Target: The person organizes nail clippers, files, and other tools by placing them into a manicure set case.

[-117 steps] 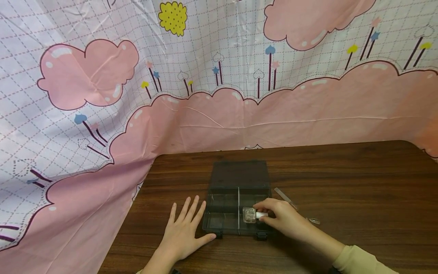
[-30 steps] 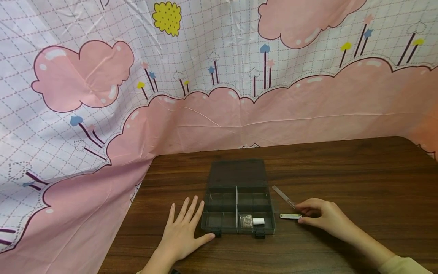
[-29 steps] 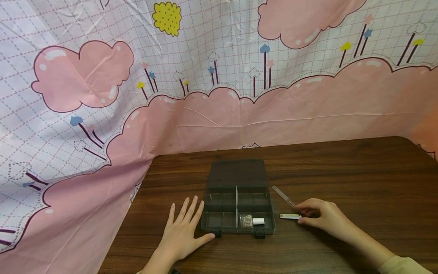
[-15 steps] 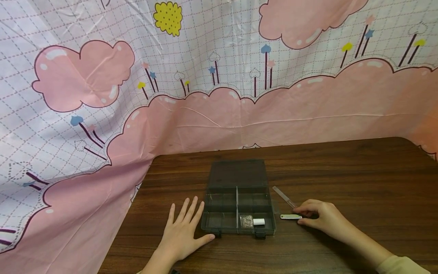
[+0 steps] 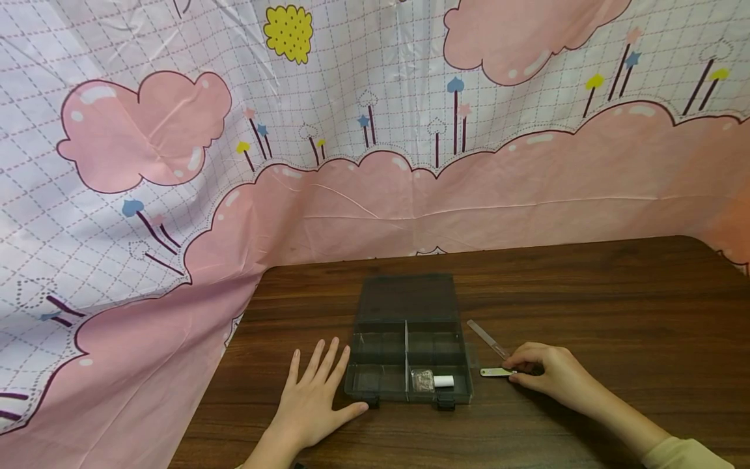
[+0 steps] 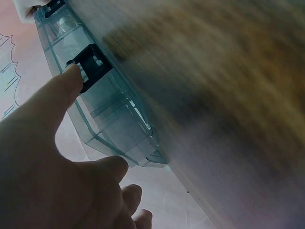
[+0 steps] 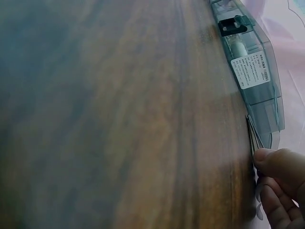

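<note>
Two hands share our table [image 5: 586, 293]. The compartment box [image 5: 407, 365] lies open at centre, our left hand [image 5: 316, 404] flat at its nine o'clock, fingers straight and spread. At the box's three o'clock, our right hand [image 5: 547, 374] pinches the small metal clipper [image 5: 495, 372], its long axis pointing toward nine o'clock.

A slim silver nail clipper [image 5: 496, 372] lies flat on the wooden table, just right of the organizer box.
</note>
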The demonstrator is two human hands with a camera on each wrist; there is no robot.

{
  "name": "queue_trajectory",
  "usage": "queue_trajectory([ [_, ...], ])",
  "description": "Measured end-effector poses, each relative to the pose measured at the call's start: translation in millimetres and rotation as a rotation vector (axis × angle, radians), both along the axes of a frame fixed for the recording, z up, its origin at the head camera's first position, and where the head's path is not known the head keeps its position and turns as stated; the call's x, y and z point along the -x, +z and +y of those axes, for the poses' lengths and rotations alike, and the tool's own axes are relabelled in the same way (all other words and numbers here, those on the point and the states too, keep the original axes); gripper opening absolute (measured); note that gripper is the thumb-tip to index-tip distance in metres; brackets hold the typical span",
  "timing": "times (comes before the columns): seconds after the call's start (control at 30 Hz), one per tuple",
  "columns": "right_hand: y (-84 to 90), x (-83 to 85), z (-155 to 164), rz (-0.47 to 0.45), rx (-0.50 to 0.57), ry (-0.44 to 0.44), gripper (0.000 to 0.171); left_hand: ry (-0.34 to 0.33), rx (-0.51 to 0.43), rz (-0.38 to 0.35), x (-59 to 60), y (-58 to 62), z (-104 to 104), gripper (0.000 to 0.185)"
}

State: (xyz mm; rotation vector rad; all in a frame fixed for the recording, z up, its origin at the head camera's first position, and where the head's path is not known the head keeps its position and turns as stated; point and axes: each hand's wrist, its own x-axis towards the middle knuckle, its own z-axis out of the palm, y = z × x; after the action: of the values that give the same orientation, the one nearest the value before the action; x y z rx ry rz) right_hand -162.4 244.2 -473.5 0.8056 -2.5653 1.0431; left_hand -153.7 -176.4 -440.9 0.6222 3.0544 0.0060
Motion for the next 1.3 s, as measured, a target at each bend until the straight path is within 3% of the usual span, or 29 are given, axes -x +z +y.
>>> queue_trajectory([
  [0.37,3.1,-0.6,0,0.042,0.015,-0.015,0.022,-0.003,0.003,-0.005,0.2,0.6,0,0.096],
  [0.77,23.1,-2.3,6,0.044,0.077,-0.033,0.026,0.002,0.002,-0.009,0.1,1.1,0,0.096],
  [1.13,39.4,11.7,-13,0.071,0.127,-0.002,0.024,-0.003,0.005,-0.004,0.6,-0.2,0,0.097],
  [1.3,44.3,20.0,-30,0.013,0.149,0.023,0.019,-0.005,0.012,0.000,1.1,-0.5,0,0.096],
])
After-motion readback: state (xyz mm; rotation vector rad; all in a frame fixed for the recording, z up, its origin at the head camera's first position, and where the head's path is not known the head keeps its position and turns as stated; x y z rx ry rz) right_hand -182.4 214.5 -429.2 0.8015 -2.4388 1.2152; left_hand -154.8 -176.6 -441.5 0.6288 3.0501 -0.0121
